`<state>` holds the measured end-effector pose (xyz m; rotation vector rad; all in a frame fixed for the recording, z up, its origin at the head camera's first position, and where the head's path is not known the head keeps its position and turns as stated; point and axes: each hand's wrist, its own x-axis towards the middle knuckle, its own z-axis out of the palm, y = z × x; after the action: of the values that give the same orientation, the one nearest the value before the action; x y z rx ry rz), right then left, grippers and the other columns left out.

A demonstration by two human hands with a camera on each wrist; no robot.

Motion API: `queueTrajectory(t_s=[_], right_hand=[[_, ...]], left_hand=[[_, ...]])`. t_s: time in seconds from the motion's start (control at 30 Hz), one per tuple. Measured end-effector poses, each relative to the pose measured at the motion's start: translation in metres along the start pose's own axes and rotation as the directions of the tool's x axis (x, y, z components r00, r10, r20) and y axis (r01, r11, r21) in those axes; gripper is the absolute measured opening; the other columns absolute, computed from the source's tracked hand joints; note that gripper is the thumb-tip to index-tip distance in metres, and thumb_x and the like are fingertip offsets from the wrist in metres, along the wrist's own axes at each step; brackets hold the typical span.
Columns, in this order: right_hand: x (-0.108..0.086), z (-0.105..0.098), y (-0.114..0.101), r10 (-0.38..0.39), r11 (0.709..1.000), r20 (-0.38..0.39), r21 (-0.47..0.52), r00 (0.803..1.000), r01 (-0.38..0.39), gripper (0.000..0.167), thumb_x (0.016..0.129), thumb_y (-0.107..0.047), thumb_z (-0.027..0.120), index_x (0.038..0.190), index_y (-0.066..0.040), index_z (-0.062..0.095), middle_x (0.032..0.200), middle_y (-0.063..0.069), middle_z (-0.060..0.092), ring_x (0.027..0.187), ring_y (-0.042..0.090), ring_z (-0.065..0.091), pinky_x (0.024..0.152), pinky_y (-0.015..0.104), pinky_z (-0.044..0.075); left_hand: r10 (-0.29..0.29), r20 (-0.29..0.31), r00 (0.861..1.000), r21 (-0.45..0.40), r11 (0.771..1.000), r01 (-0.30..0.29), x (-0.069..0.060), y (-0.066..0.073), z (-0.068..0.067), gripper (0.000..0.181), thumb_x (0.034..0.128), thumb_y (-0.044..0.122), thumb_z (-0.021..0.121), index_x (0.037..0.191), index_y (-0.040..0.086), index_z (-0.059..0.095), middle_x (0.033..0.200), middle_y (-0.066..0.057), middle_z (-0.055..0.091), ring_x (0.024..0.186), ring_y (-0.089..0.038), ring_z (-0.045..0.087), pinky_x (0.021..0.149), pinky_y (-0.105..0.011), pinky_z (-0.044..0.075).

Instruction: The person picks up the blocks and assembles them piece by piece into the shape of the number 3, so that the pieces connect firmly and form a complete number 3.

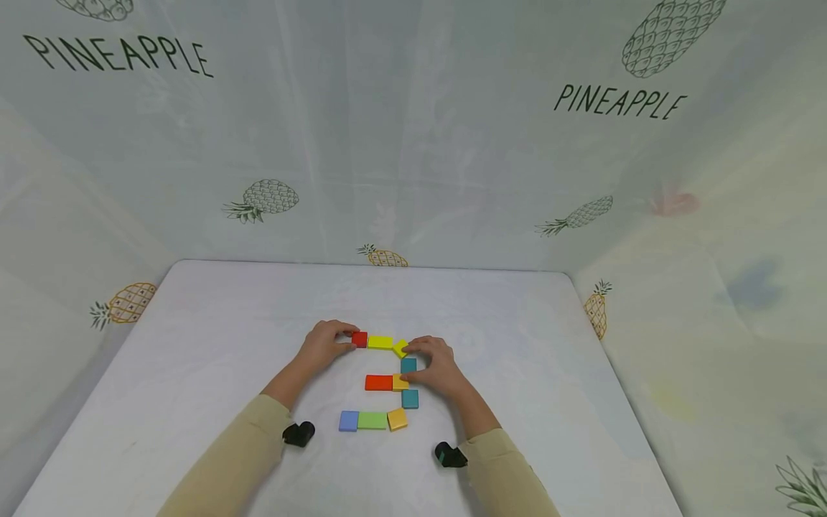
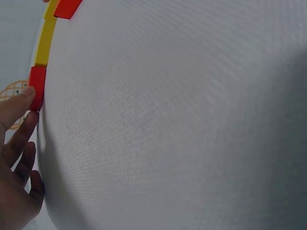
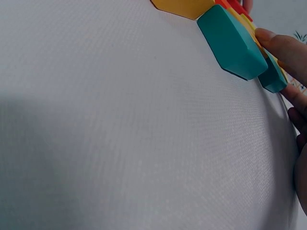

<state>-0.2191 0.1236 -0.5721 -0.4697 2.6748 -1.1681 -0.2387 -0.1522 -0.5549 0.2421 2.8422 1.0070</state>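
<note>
In the head view, blocks lie on the white table in a shape like a 3. My left hand (image 1: 323,345) pinches the red block (image 1: 360,339) at the left end of the far row, thumb on its near side. Right of it lie a yellow block (image 1: 380,342) and a small tilted yellow block (image 1: 400,349). My right hand (image 1: 436,362) spans the right side, fingers apart: a fingertip touches the tilted yellow block and the thumb touches the small orange block (image 1: 400,385). Between them sits a teal block (image 1: 408,365), partly covered by the hand.
The middle row has an orange-red block (image 1: 378,383). Nearer are another teal block (image 1: 410,399), a blue block (image 1: 348,421), a light green block (image 1: 372,421) and a tilted orange block (image 1: 397,419). A pineapple-print sheet (image 1: 413,143) hangs behind the table (image 1: 258,301).
</note>
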Motion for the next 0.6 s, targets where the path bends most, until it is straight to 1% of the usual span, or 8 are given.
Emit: queueTrajectory(t_s=[0.07,0.17,0.3,0.37,0.5,0.6], right_hand=[[-0.0001,0.0002,0.0004,-0.002,1.000,0.000,0.000,1.000,0.002,0.045,0.075,-0.037,0.084,0.116,-0.026,0.070,0.128,-0.003,0.054,0.127,0.024,0.037,0.107,0.052,0.024],[-0.0001,0.0001,0.0013,-0.011,1.000,0.001,0.004,1.000,0.011,0.045,0.075,-0.038,0.084,0.117,-0.026,0.070,0.128,-0.003,0.054,0.127,0.025,0.037,0.107,0.053,0.024],[0.0002,-0.0005,0.0013,-0.017,1.000,0.004,0.019,1.000,0.017,0.045,0.075,-0.037,0.084,0.116,-0.025,0.070,0.127,-0.003,0.054,0.127,0.025,0.038,0.107,0.053,0.023],[0.0003,-0.0006,0.0006,-0.009,1.000,0.006,0.022,1.000,0.009,0.045,0.075,-0.037,0.084,0.116,-0.026,0.070,0.127,-0.004,0.055,0.127,0.024,0.038,0.108,0.053,0.022],[0.0004,-0.0009,0.0001,0.003,1.000,0.008,0.021,1.000,-0.003,0.043,0.075,-0.037,0.084,0.115,-0.026,0.070,0.127,-0.004,0.055,0.126,0.023,0.038,0.108,0.052,0.023],[0.0007,-0.0010,0.0002,0.003,1.000,0.009,0.020,1.000,-0.003,0.043,0.075,-0.036,0.084,0.115,-0.025,0.071,0.126,-0.005,0.055,0.126,0.023,0.038,0.108,0.052,0.023]], left_hand=[[0.000,0.002,1.000,0.002,1.000,0.000,0.0000,-0.0003,-0.0001,0.036,0.0857,0.015,0.076,0.121,0.014,0.069,0.111,-0.004,0.066,0.107,-0.027,0.052,0.093,-0.046,0.045],[-0.015,0.008,1.000,-0.011,1.000,0.015,0.0000,-0.0003,-0.0004,0.038,0.0851,0.015,0.077,0.122,0.014,0.069,0.112,-0.005,0.065,0.108,-0.027,0.052,0.094,-0.047,0.044],[-0.040,0.011,0.999,-0.046,0.998,0.041,0.0000,-0.0010,-0.0010,0.042,0.0835,0.017,0.079,0.124,0.014,0.067,0.110,-0.004,0.065,0.106,-0.026,0.052,0.094,-0.045,0.045],[-0.040,0.007,0.999,-0.071,0.997,0.041,-0.0001,-0.0023,-0.0014,0.042,0.0826,0.017,0.079,0.123,0.012,0.067,0.108,-0.004,0.065,0.103,-0.026,0.053,0.092,-0.044,0.045],[-0.051,0.002,0.999,-0.120,0.991,0.051,0.0003,-0.0059,-0.0027,0.037,0.0831,0.016,0.079,0.118,0.011,0.069,0.105,-0.004,0.064,0.099,-0.025,0.053,0.090,-0.042,0.046],[-0.055,0.007,0.998,-0.131,0.990,0.055,0.0006,-0.0080,-0.0031,0.034,0.0841,0.016,0.078,0.116,0.011,0.070,0.105,-0.004,0.064,0.098,-0.025,0.053,0.090,-0.041,0.046]])
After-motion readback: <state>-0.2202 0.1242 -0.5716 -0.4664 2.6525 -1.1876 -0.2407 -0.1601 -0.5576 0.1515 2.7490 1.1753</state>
